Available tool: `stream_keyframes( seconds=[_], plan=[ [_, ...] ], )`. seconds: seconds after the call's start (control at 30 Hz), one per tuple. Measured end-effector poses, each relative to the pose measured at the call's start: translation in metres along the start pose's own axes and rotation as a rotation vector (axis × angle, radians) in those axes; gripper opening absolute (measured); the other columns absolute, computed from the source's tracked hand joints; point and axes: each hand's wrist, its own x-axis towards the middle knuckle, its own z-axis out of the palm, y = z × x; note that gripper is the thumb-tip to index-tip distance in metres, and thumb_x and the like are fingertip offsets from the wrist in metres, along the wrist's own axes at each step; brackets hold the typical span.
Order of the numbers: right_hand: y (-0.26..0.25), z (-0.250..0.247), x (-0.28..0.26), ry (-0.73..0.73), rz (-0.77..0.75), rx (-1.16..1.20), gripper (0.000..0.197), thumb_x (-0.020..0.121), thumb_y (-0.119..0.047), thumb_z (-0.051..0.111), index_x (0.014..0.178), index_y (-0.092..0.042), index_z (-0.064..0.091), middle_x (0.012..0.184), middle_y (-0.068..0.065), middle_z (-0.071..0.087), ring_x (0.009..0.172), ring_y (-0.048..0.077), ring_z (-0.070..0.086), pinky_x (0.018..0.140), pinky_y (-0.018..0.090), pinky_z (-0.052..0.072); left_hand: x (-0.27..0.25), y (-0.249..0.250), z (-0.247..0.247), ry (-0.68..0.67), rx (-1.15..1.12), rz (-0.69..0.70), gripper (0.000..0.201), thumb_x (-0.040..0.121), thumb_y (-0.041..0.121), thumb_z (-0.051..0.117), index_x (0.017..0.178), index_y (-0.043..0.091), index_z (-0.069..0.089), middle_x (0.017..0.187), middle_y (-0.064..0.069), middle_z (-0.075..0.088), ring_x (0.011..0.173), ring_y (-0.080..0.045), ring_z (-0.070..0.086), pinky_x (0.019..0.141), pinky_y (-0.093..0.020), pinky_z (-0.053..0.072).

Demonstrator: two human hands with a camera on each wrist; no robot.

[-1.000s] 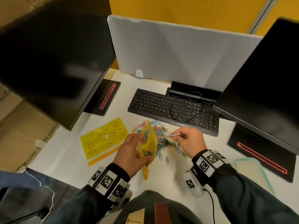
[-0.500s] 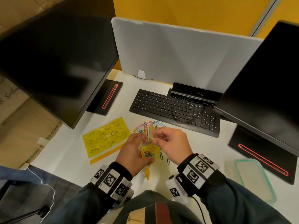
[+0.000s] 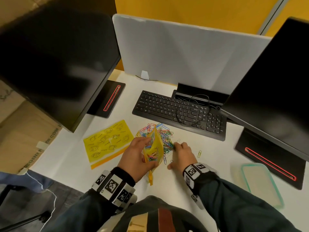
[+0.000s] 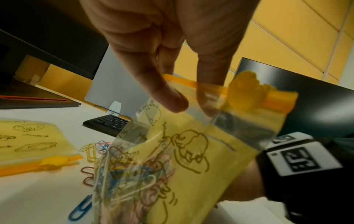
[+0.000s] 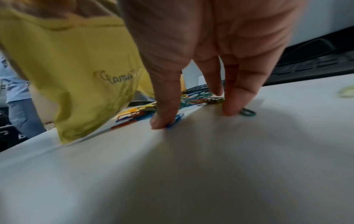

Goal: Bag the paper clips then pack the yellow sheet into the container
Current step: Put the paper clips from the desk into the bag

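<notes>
A left hand (image 3: pixel 137 156) pinches the rim of a yellow zip bag (image 3: pixel 154 148) above the surface (image 3: pixel 209 148), thumb and fingers (image 4: pixel 168 97) clamped on the thin film just under its orange slider, mouth gaping and a tangle of clips already inside. The right hand (image 3: pixel 183 152) reaches into the loose clips (image 3: pixel 164 133) beside the bag, fingers (image 5: pixel 164 119) slightly apart and pressed straight down on 2 of them, a blue one and a dark green one.

The risks look plain: smooth wire clips lying flat on a slick surface may skid away instead of lifting, and the limp, glossy bag could fold shut or tip and spill. Strays lie scattered near the right hand.

The sheet (image 3: pixel 107 143), flat and printed with line drawings, lies left of the pile. The container (image 3: pixel 260 183), a clear rounded rectangle with a teal rim, sits well apart at right.
</notes>
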Motion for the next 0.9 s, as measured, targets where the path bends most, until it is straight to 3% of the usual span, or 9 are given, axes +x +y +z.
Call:
stream_keyframes(
  seconds=[0.13,0.2,0.33,0.47,0.6,0.7,0.8,0.9],
  plan=[
    [-0.019,-0.001,0.023,-0.004,-0.097,0.034,0.094,0.068,-0.023,0.080,0.143,-0.026,0.024,0.130,0.011,0.037,0.120,0.032,0.042,0.097,0.040,0.044,-0.001,0.000,-0.001,0.007,-0.003,-0.003,0.074,0.059,0.016,0.082,0.124,0.021,0.049,0.127,0.001,0.045,0.068,-0.008,0.046,0.058,0.003,0.037],
    [-0.022,-0.003,0.031,-0.012,-0.148,0.001,0.080,0.073,-0.020,0.075,0.140,-0.026,0.033,0.128,0.014,0.039,0.118,0.035,0.044,0.097,0.040,0.043,-0.002,-0.002,-0.001,0.010,0.001,-0.009,0.073,0.059,0.015,0.082,0.124,0.020,0.049,0.127,-0.001,0.045,0.075,-0.009,0.046,0.058,0.004,0.036],
    [-0.019,-0.003,0.033,0.049,-0.211,-0.037,0.036,0.088,-0.010,0.052,0.124,-0.011,0.051,0.118,0.018,0.052,0.110,0.036,0.053,0.090,0.036,0.044,-0.002,-0.001,-0.001,0.014,-0.010,-0.019,0.073,0.060,0.014,0.082,0.125,0.019,0.049,0.126,0.000,0.045,0.075,-0.010,0.044,0.056,0.004,0.036],
    [-0.003,-0.002,0.021,0.121,-0.203,0.036,0.027,0.088,-0.006,0.048,0.111,-0.009,0.063,0.110,0.015,0.063,0.105,0.032,0.058,0.088,0.032,0.045,-0.002,-0.001,0.000,0.011,0.002,-0.013,0.072,0.061,0.016,0.082,0.125,0.018,0.049,0.125,0.002,0.044,0.075,-0.009,0.042,0.057,0.005,0.035],
    [0.012,-0.017,0.001,0.246,-0.110,0.304,0.020,0.084,-0.002,0.058,0.097,-0.011,0.071,0.095,0.009,0.071,0.088,0.023,0.064,0.084,0.024,0.049,-0.002,0.000,0.000,-0.004,0.006,0.000,0.072,0.062,0.017,0.081,0.126,0.020,0.048,0.117,0.009,0.040,0.072,-0.006,0.041,0.060,0.006,0.034],
    [0.007,-0.040,-0.018,0.290,-0.099,0.589,0.016,0.079,-0.002,0.068,0.084,-0.016,0.073,0.077,0.001,0.069,0.065,0.010,0.060,0.065,0.009,0.046,-0.002,0.002,0.002,-0.022,0.018,0.010,0.072,0.061,0.018,0.081,0.125,0.022,0.048,0.118,0.010,0.039,0.074,-0.006,0.041,0.062,0.004,0.035],
    [-0.014,-0.065,-0.042,0.224,-0.205,1.025,0.027,0.075,0.006,0.069,0.073,-0.020,0.069,0.072,0.005,0.067,0.054,0.012,0.061,0.062,0.023,0.055,0.000,0.003,0.004,-0.038,0.016,0.015,0.072,0.061,0.018,0.081,0.125,0.023,0.048,0.122,0.007,0.041,0.074,-0.007,0.042,0.061,0.002,0.037],
    [-0.040,-0.074,-0.057,0.067,-0.316,1.227,0.025,0.075,0.013,0.066,0.077,-0.012,0.068,0.072,0.008,0.066,0.053,0.008,0.063,0.055,0.018,0.056,0.000,0.005,0.005,-0.049,0.026,0.031,0.074,0.060,0.019,0.081,0.126,0.022,0.047,0.124,0.006,0.041,0.073,-0.008,0.042,0.062,-0.002,0.035]
  ],
)
